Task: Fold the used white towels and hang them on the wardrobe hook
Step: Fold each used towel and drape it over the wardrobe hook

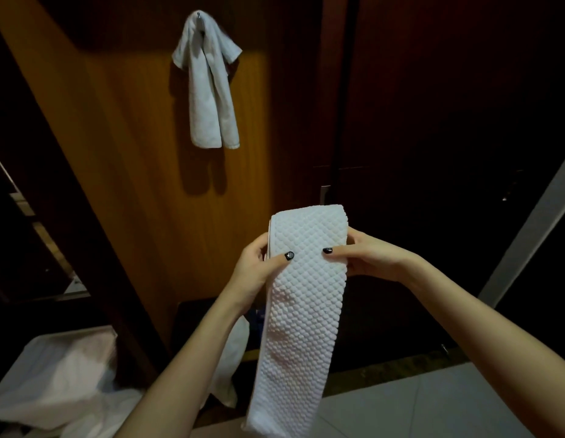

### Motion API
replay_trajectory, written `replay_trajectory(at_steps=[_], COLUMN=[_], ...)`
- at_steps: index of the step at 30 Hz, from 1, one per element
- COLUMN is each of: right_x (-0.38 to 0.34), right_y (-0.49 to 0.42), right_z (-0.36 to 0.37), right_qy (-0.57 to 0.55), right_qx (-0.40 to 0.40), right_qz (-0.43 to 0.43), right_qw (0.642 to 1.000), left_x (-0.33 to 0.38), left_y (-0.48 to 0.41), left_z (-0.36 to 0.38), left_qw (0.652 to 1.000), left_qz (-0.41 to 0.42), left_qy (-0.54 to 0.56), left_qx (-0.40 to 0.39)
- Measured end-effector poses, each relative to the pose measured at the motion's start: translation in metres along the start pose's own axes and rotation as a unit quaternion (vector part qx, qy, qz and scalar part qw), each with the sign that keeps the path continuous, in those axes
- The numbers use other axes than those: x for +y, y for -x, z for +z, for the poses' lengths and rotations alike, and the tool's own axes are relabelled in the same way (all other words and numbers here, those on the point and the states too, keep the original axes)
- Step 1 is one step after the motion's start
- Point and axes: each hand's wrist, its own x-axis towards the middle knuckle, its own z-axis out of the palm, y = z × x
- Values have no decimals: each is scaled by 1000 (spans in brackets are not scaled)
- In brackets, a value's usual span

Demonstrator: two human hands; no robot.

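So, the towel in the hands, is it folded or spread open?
Folded. The towel is a long narrow strip with layered edges at its upper left; the left hand and right hand pinch its sides.

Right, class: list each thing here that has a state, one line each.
Textured towel: folded into a long strip, held up.
Left hand: grips the strip's left edge.
Right hand: grips the strip's right edge.
Hook: holding one towel.
Hanging towel: draped over it, ends dangling.
White linen: crumpled, unfolded.
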Motion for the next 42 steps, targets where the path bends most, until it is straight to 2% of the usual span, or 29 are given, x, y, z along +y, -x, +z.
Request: replay_trajectory(at_steps=[4,7,10,12,16,18,21,25,31,35,37,40,42], right_x=[5,9,11,12,17,24,31,32,36,41,37,24,16], right_y=[1,4,6,6,3,5,9,5,4,1,0,0,-1], right_z=[1,4,12,17,20,21,22,23,26,28,24,16,12], right_qy=[-19,-33,0,29,-48,-83,-55,-75,-228,-189,-186,-171,-154], right_qx=[22,28,6,20,140,108,32,95,69,97,120,138,142], right_qz=[-21,-24,-22,-24,-51,-44,-36,-46,11,-12,-31,-52,-60], right_qw=[999,999,1000,999,988,990,997,992,971,977,975,974,976], left_x=[4,7,5,1,-4,-3,-1,1,-4,-5,-5,-14,-23], left_y=[1,-1,-1,-1,-3,-3,-2,-4,0,-1,0,10,19], left_z=[12,16,16,15,15,15,12,4,11,15,17,18,20], left_qw=[997,986,963,955,966,971,975,987,998,995,993,989,989], left_qz=[36,62,72,81,82,78,74,38,-14,-18,12,58,46], left_qy=[-50,-132,-248,-274,-225,-206,-193,-126,-36,-91,-109,-114,-116], left_qx=[48,86,76,76,100,97,88,87,56,42,37,70,73])
